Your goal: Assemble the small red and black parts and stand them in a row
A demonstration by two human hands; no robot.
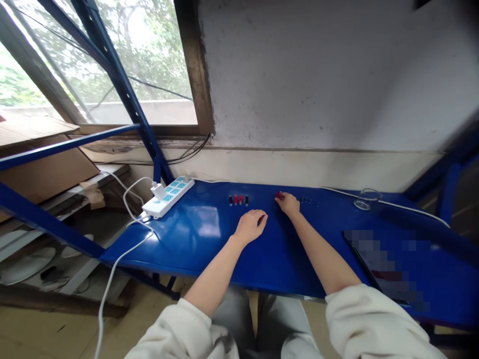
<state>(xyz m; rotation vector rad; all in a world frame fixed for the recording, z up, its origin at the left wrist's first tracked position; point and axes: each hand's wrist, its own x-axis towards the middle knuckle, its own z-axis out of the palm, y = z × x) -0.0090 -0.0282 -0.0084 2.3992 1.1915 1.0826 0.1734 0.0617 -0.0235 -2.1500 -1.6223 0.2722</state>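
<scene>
The right hand [289, 203] is pinching a small red piece [279, 195] between the thumb and fingers, over the far part of the blue table [209, 257]. The red piece is at the fingertips, on the left side of this hand, and farther from the body than the left hand [250, 227]. The left hand is held with its fingers loosely bent; I cannot tell if something is inside them.

Just beyond the left hand, and slightly to its left, four small pieces [235, 200] stand upright in a row: black, red, red and black. They are apart from both hands. To the right of the right hand there are some tiny items [307, 200], too small to recognise. A white power strip [169, 197] lies at the left end of the table.
</scene>
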